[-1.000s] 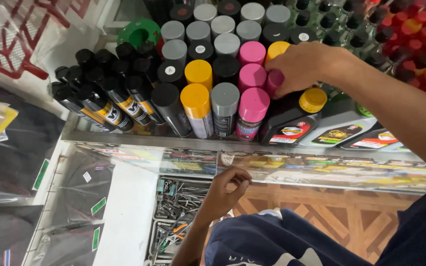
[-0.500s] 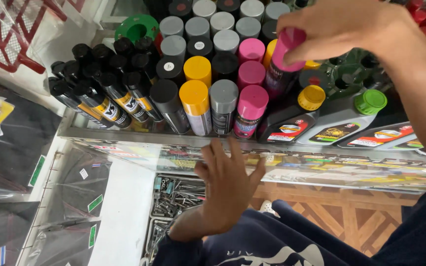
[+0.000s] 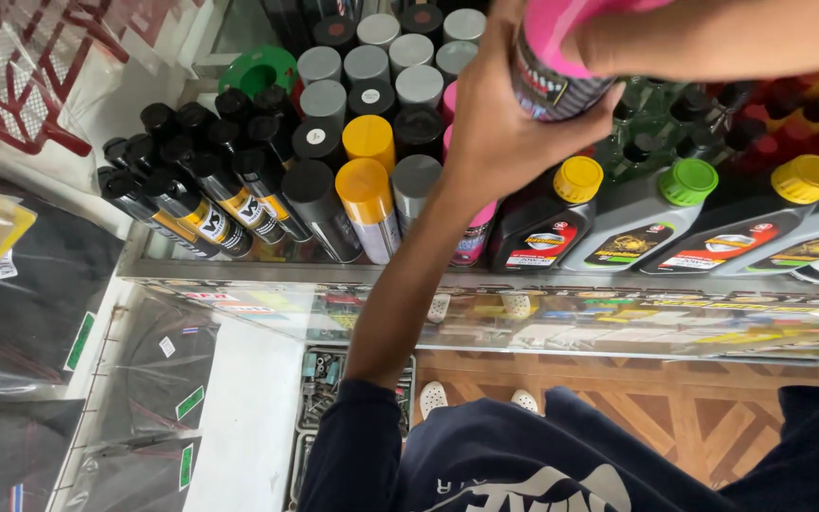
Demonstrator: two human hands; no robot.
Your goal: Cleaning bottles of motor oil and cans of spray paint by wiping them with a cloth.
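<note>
Both hands grip one pink-capped spray can [image 3: 561,57], raised at the far right above the shelf [image 3: 239,270]. The left hand [image 3: 514,123] wraps its body; the right hand [image 3: 713,38] has its fingers [image 3: 609,43] clamped across the cap.

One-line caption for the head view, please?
Both hands, left hand and right hand, grip a pink-capped spray can above shelved cans.

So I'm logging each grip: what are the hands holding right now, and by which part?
Both hands hold one pink-capped spray can: left hand cups its body from below, right hand grips near the cap.
</note>
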